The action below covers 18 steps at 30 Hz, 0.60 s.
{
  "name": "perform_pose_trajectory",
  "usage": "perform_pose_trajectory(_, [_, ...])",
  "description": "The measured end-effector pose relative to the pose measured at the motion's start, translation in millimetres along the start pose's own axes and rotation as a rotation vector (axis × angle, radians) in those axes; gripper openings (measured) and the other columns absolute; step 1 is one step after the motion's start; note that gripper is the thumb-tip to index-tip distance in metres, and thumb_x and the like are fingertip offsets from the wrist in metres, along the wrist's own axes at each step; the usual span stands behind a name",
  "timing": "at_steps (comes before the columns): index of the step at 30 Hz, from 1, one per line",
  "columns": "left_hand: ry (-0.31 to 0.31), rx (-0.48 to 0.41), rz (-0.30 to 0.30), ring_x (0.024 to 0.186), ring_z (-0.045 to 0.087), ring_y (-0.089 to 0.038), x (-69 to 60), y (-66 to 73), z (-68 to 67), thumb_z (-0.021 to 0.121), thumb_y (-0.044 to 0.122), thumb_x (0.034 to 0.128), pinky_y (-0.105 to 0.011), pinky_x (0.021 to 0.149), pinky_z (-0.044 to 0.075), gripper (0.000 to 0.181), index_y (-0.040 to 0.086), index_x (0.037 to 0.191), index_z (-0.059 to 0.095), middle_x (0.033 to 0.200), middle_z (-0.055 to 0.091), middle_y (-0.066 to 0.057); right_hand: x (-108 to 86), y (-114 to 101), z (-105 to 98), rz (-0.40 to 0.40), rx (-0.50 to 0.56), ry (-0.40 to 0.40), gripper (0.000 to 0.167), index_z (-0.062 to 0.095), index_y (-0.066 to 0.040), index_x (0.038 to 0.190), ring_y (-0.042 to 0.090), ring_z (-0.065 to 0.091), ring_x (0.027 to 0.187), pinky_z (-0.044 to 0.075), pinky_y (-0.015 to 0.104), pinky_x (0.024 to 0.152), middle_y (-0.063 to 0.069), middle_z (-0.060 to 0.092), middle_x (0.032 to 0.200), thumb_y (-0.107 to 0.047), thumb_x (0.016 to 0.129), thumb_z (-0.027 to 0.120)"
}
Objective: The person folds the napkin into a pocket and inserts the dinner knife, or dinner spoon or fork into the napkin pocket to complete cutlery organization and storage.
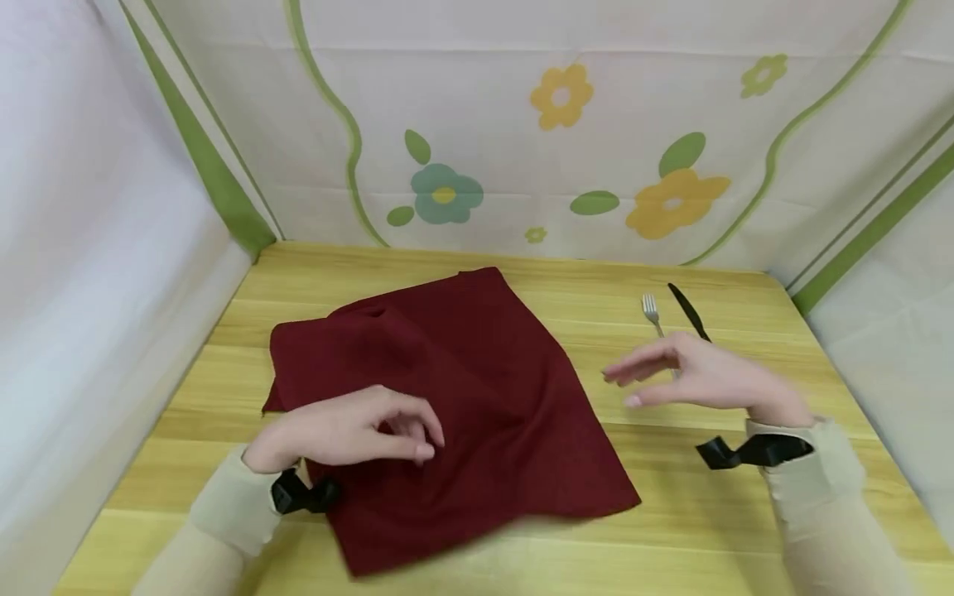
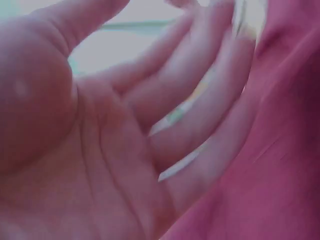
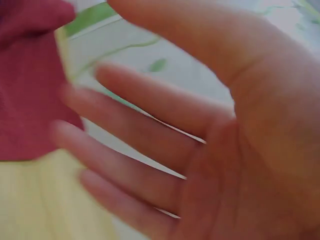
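Observation:
A dark red cloth [image 1: 477, 389] lies rumpled on the wooden table, its near edge blurred; it also shows in the left wrist view [image 2: 280, 165] and the right wrist view [image 3: 30, 95]. Over its left part hovers the left hand [image 1: 358, 426], fingers loosely bent with nothing in them; its palm and spread fingers fill the left wrist view [image 2: 135, 125]. To the right of the cloth, the right hand [image 1: 693, 372] is held above the table, empty, its fingers relaxed and parted in the right wrist view [image 3: 200, 135]. Whether the left fingertips touch the cloth is unclear.
A fork [image 1: 651, 309] and a black knife [image 1: 687, 308] lie at the back right of the table [image 1: 462, 563], partly hidden behind the right hand. White curtains [image 1: 507, 124] with flower prints and green stripes stand behind and at both sides.

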<state>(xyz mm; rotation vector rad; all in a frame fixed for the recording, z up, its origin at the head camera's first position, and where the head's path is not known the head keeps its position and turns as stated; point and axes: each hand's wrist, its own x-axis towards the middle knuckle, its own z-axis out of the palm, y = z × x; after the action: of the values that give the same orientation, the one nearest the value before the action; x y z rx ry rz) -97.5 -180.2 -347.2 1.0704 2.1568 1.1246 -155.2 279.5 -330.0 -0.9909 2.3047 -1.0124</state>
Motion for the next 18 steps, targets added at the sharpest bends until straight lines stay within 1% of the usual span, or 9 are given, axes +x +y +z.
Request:
perform_pose_trajectory(1, [0.055, 0.024, -0.041, 0.091, 0.066, -0.009, -2.8, -4.9, 0.6, 0.062, 0.036, 0.1037, -0.032, 0.084, 0.054, 0.020, 0.022, 0.116, 0.069, 0.098, 0.071, 0.008, 8.3, 4, 5, 0.019, -0.010, 0.032, 0.037, 0.072, -0.020, 0.129, 0.019, 0.068, 0.111, 0.055, 0.039, 0.091, -0.007, 0.071, 0.122, -0.025, 0.093, 0.079])
perform_pose_trajectory(2, [0.135, 0.066, -0.086, 0.099, 0.065, -0.010, -5.4, -10.5, -0.1, 0.063, 0.039, 0.1024, -0.034, 0.089, 0.053, 0.025, 0.021, 0.119, 0.068, 0.105, 0.070, 0.007, 17.7, 7, 9, 0.031, -0.021, 0.065, 0.040, 0.071, -0.021, 0.131, 0.020, 0.066, 0.114, 0.054, 0.041, 0.093, -0.007, 0.070, 0.125, -0.028, 0.093, 0.079])
perform_pose_trajectory(4, [0.297, 0.165, -0.175, 0.115, 0.059, -0.017, -8.7, -20.7, -4.9, 0.066, 0.042, 0.1004, -0.042, 0.099, 0.047, 0.039, 0.015, 0.128, 0.066, 0.121, 0.066, 0.003, 38.0, 11, 21, 0.042, -0.061, 0.133, 0.046, 0.069, -0.021, 0.134, 0.020, 0.062, 0.122, 0.051, 0.046, 0.098, -0.006, 0.066, 0.131, -0.035, 0.092, 0.079])
perform_pose_trajectory(5, [0.355, 0.225, -0.228, 0.123, 0.054, -0.021, -9.3, -26.1, -7.7, 0.067, 0.044, 0.0991, -0.047, 0.104, 0.043, 0.046, 0.013, 0.134, 0.063, 0.129, 0.062, -0.001, 48.5, 13, 27, 0.042, -0.080, 0.153, 0.050, 0.067, -0.022, 0.137, 0.020, 0.059, 0.125, 0.049, 0.047, 0.099, -0.005, 0.063, 0.136, -0.038, 0.092, 0.078])
perform_pose_trajectory(7, [0.404, 0.314, -0.332, 0.137, 0.040, -0.033, -9.2, -36.0, -10.1, 0.069, 0.049, 0.0961, -0.059, 0.109, 0.033, 0.066, 0.008, 0.146, 0.053, 0.147, 0.050, -0.012, 71.1, 15, 39, 0.020, -0.117, 0.163, 0.058, 0.061, -0.021, 0.144, 0.022, 0.049, 0.135, 0.043, 0.050, 0.106, 0.001, 0.055, 0.148, -0.041, 0.092, 0.077])
perform_pose_trajectory(9, [0.362, 0.368, -0.406, 0.145, 0.024, -0.044, -6.8, -46.4, -8.0, 0.071, 0.052, 0.0931, -0.068, 0.110, 0.025, 0.085, 0.004, 0.155, 0.040, 0.159, 0.033, -0.020, 92.0, 18, 53, 0.003, -0.172, 0.139, 0.065, 0.053, -0.018, 0.150, 0.027, 0.037, 0.144, 0.035, 0.054, 0.110, 0.006, 0.043, 0.157, -0.043, 0.094, 0.074])
perform_pose_trajectory(12, [0.240, 0.388, -0.484, 0.149, 0.010, -0.047, -0.4, -59.1, 1.0, 0.075, 0.057, 0.0874, -0.073, 0.110, 0.020, 0.104, 0.004, 0.161, 0.026, 0.166, 0.014, -0.023, 116.3, 24, 69, -0.011, -0.238, 0.043, 0.073, 0.039, -0.014, 0.158, 0.034, 0.017, 0.152, 0.024, 0.055, 0.117, 0.013, 0.024, 0.166, -0.042, 0.098, 0.069])
perform_pose_trajectory(15, [0.141, 0.393, -0.516, 0.151, 0.001, -0.045, 7.4, -64.9, 8.6, 0.080, 0.059, 0.0822, -0.071, 0.113, 0.013, 0.114, 0.006, 0.163, 0.018, 0.167, 0.004, -0.022, 129.5, 29, 79, -0.008, -0.294, -0.041, 0.074, 0.031, -0.014, 0.161, 0.036, 0.008, 0.153, 0.022, 0.055, 0.118, 0.014, 0.015, 0.168, -0.040, 0.101, 0.066])
perform_pose_trajectory(18, [0.109, 0.422, -0.521, 0.152, 0.000, -0.044, 11.6, -66.3, 11.5, 0.083, 0.059, 0.0777, -0.071, 0.113, 0.009, 0.121, 0.007, 0.164, 0.016, 0.167, 0.001, -0.022, 133.1, 31, 83, 0.018, -0.327, -0.074, 0.076, 0.029, -0.013, 0.162, 0.034, 0.009, 0.153, 0.025, 0.054, 0.117, 0.014, 0.014, 0.168, -0.041, 0.101, 0.066])
